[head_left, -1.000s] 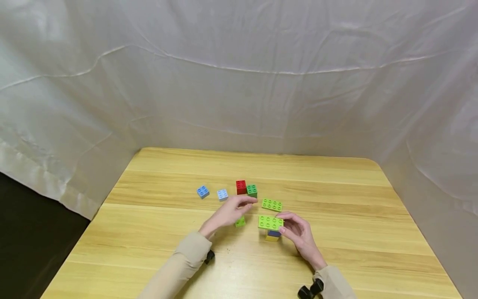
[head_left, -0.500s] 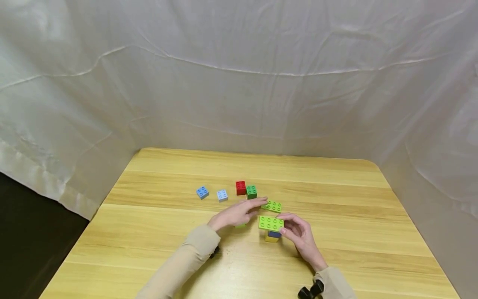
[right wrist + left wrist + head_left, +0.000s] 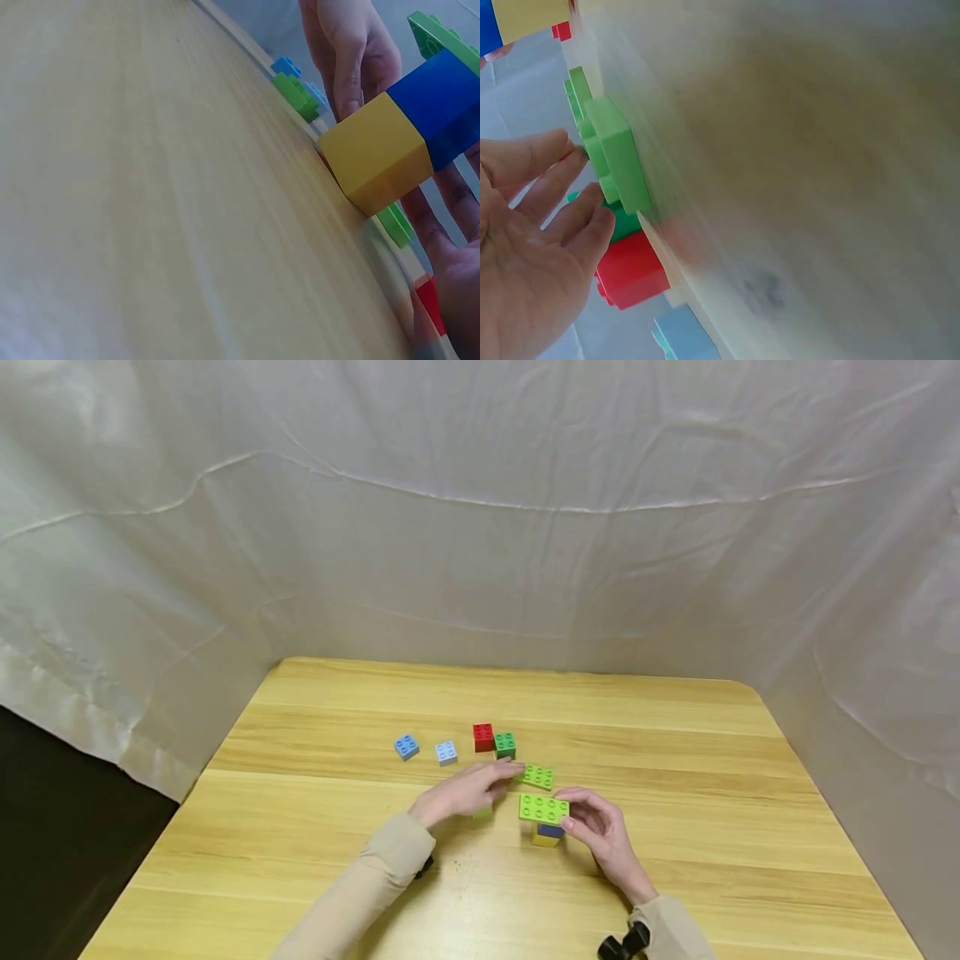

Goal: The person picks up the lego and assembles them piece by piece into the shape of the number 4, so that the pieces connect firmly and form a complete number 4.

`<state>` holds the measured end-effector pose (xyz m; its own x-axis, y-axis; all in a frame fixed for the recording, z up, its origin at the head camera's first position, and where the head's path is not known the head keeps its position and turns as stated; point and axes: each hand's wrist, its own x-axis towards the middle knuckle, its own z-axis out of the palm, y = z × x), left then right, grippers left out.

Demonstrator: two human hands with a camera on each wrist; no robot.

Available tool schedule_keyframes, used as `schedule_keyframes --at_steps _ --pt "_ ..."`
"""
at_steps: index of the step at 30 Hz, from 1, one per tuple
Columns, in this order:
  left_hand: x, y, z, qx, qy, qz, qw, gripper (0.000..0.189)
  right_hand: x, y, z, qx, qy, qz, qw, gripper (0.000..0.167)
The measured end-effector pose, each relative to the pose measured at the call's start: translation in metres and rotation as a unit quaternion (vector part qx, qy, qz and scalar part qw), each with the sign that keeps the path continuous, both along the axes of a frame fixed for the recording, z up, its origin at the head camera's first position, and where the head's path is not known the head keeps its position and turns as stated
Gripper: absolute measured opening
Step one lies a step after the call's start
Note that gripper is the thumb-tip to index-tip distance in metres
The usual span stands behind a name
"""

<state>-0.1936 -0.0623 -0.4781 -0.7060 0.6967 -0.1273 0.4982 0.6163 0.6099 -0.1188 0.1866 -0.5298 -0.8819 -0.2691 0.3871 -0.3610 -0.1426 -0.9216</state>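
Observation:
My right hand (image 3: pixel 602 835) holds a small stack of toy building bricks: a yellow brick (image 3: pixel 375 154), a blue brick (image 3: pixel 439 101) above it, and a long lime plate (image 3: pixel 543 808) on top. Its thumb lies at the plate's near right corner. The yellow brick is at the table surface. My left hand (image 3: pixel 468 791) reaches across with its fingertips on the left end of a second long lime brick (image 3: pixel 538 777), fingers mostly extended. Beneath that hand sits a small lime brick (image 3: pixel 482 813), partly hidden in the head view.
Behind the left hand stand a red brick (image 3: pixel 483 737) and a dark green brick (image 3: pixel 505 745), side by side. Farther left lie a light blue brick (image 3: pixel 446 753) and a blue brick (image 3: pixel 407 747). A pale cloth (image 3: pixel 525 568) hangs around the wooden table (image 3: pixel 675 760).
My left hand went right onto the second long lime brick, then drew back left; that brick slid slightly left and nearer. The right hand and stack stayed nearly still.

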Motion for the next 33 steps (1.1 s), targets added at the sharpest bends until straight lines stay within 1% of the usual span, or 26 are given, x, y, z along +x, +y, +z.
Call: schedule_keyframes --at_steps 5,7,12,16,20,23,27,33 --pt "0.002 -0.01 0.0 0.014 0.031 0.018 0.9992 0.044 0.0 -0.001 -0.001 -0.001 0.004 0.003 1.0 0.027" --pt "0.003 -0.014 -0.001 0.02 0.042 0.03 0.9984 0.042 -0.001 -0.001 0.0 -0.003 0.006 0.005 1.0 0.027" --pt "0.004 -0.022 0.0 0.041 0.052 0.067 0.9955 0.035 -0.001 -0.003 0.0 -0.007 0.028 0.011 0.9995 0.028" --pt "0.003 -0.027 0.001 0.052 0.068 0.086 0.9926 0.031 -0.001 -0.004 -0.001 -0.007 0.031 0.01 0.9994 0.028" --pt "0.002 -0.03 0.001 0.056 0.069 0.103 0.9906 0.033 -0.001 -0.005 -0.001 -0.009 0.037 0.011 0.9992 0.028" --pt "0.002 -0.029 0.002 0.06 0.065 0.116 0.9894 0.039 -0.001 -0.005 0.0 -0.009 0.045 0.011 0.9989 0.029" --pt "0.001 -0.026 0.002 0.058 0.063 0.115 0.9897 0.043 0.0 -0.005 0.001 -0.006 0.04 0.008 0.9992 0.028" --pt "-0.003 -0.023 -0.001 0.05 0.071 0.101 0.9911 0.038 0.0 -0.006 0.002 -0.007 0.039 0.01 0.9992 0.028"
